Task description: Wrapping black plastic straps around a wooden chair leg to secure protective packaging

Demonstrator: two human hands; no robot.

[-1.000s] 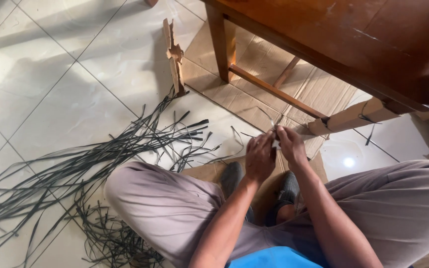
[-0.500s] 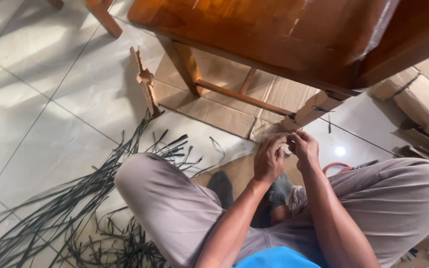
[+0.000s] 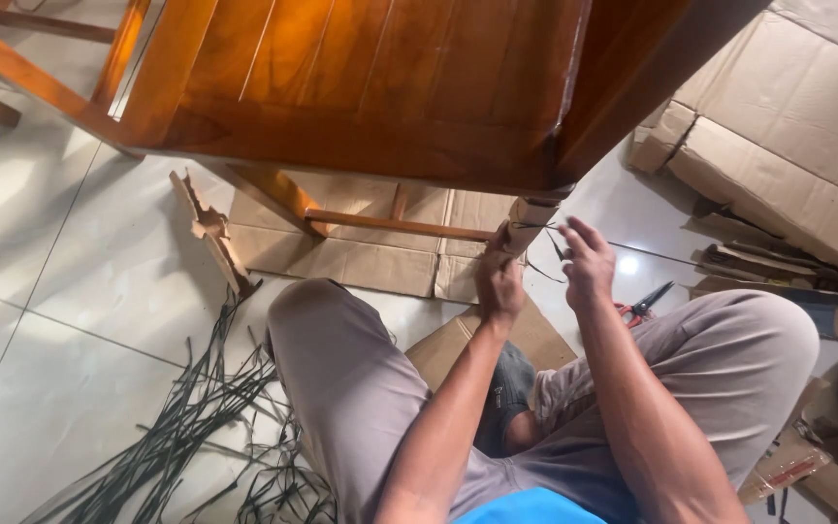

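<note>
I sit on the floor in front of a brown wooden chair [image 3: 370, 87]. Its near leg [image 3: 528, 218] is wrapped in cardboard, with a thin black strap around it. My left hand [image 3: 499, 275] presses against the wrapped leg at its lower part. My right hand [image 3: 586, 260] is just right of the leg, its fingers pinching the black strap [image 3: 547, 233] that runs off the wrap. My knees frame both hands.
Flat cardboard sheets [image 3: 341, 257] lie under the chair. A heap of cut black straps [image 3: 196, 427] covers the tiles at lower left. Red-handled scissors [image 3: 640, 305] lie by my right knee. Cardboard-wrapped bundles [image 3: 788, 126] are stacked at the right.
The view has swung up and right, bringing the chair seat and the bundles into sight. Both hands rose from my lap to the wrapped chair leg, and the scissors came into view.
</note>
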